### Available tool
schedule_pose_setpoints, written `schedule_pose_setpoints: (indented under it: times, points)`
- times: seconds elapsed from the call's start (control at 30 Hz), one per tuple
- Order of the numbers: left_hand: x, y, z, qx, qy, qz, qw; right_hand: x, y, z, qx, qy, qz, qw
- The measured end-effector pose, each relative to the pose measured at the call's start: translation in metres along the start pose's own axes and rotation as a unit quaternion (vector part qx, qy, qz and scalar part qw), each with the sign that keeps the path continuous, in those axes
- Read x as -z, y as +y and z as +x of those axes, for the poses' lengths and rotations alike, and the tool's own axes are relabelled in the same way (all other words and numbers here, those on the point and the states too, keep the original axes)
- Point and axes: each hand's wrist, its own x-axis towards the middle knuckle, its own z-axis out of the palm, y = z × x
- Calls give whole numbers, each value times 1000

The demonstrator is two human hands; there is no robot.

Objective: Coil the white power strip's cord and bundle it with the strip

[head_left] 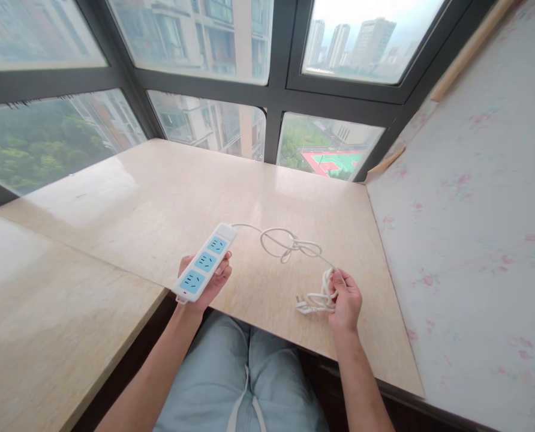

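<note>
Marbled in beige, a window ledge [195,180] is stretching out before a person whose pale blue-grey trousers [213,372] are filling the nearest part of the view. Just beyond them, the left hand [211,291] is supporting a white power strip [204,262], fingers curling round its side, its three blue socket panels facing up. Level with it, the right hand [346,303] is closing thumb and fingers on gathered coils of the strip's white cord [295,244], while the plug [304,307] is sticking out beside them. Slightly farther off, the cord is looping loosely between the two hands; whether those loops are touching the ledge is hard to tell.

Managing the cord's slack seems to be the step in hand. Any next move would probably be calling for a steady left hold, with the right taking one strand at a time so that the crossed loops are not tightening.

Flowered wallpaper [474,240] is rising at the side, and beyond the dark window frame [276,102] apartment blocks are standing.
</note>
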Motion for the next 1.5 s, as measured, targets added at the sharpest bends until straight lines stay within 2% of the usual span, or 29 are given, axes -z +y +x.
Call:
schedule_pose_setpoints:
  times: [0.17, 0.33, 0.43, 0.57, 0.73, 0.83, 0.97, 1.17, 1.23, 1.37, 1.5]
  points:
    - [-2, -5, -7, -45, 42, -44, 997, 4, -2, 3, 7, 20, 8, 1000]
    - [18, -8, -10, -31, 65, -67, 995, 10, -2, 6, 36, 20, -11, 999]
    - [35, 0, -11, 24, 58, -35, 997, 14, -2, 9, 46, 7, -30, 998]
    - [53, 16, -14, 113, 61, 6, 992, 17, -4, 11, 22, 5, -27, 999]
    - [57, 31, -15, 219, 83, -35, 972, 13, -8, 9, 5, 17, -24, 1000]
    - [55, 38, -12, 243, 99, -56, 963, 14, -9, 13, 2, 30, -31, 999]
    - [55, 46, -4, 227, 117, -68, 965, 17, -11, 28, 16, 32, -52, 998]
    - [62, 55, 1, 184, 73, -51, 979, 15, -18, 58, 40, 25, -89, 995]
    - [65, 58, 0, 157, 77, -35, 984, 14, -20, 67, 46, 25, -113, 992]
    - [68, 61, 0, 115, 160, 20, 980, 17, -22, 83, 60, 10, -197, 979]
    - [65, 59, 6, 78, 235, 147, 958, 23, -20, 101, 85, -20, -340, 936]
